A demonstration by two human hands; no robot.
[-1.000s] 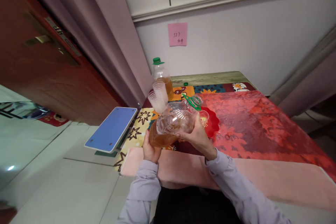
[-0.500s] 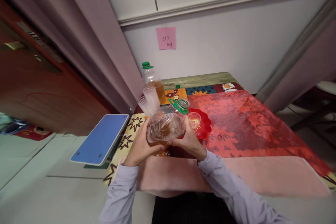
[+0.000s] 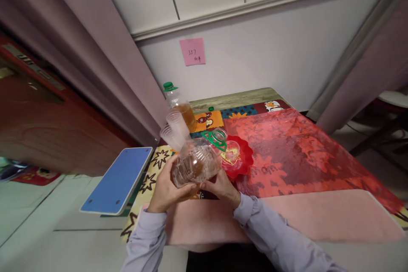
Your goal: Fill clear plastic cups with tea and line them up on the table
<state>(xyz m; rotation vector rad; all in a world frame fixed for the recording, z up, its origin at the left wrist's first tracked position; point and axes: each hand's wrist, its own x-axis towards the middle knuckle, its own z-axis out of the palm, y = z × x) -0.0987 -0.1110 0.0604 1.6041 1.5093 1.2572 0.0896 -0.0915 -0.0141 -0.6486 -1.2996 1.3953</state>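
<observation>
Both hands on the big clear jug (image 3: 196,162), tipped nearly flat, mouth toward the far right. Left hand (image 3: 165,187) cups the base end from below, fingers wrapped on it; right hand (image 3: 219,187) closed on the underside nearer the neck. Jug is held off the table (image 3: 318,153), over its near-left corner, neck with green handle ring (image 3: 214,139) pointing at the small clear cup (image 3: 232,149) sitting in the red plate (image 3: 244,159). Amber liquid pooled low in the jug, not much of it. Can't tell whether any stream is leaving the mouth; cup looks to hold a little amber, hard to be sure. My read: pour is underway or about to land, cup not full. A stack of empty cups (image 3: 174,129) stands just behind the jug, unfilled. A second bottle (image 3: 178,104) with a green cap, partly full, stands at the back-left, capped. Loose green cap (image 3: 211,109) lies farther back on the table.
</observation>
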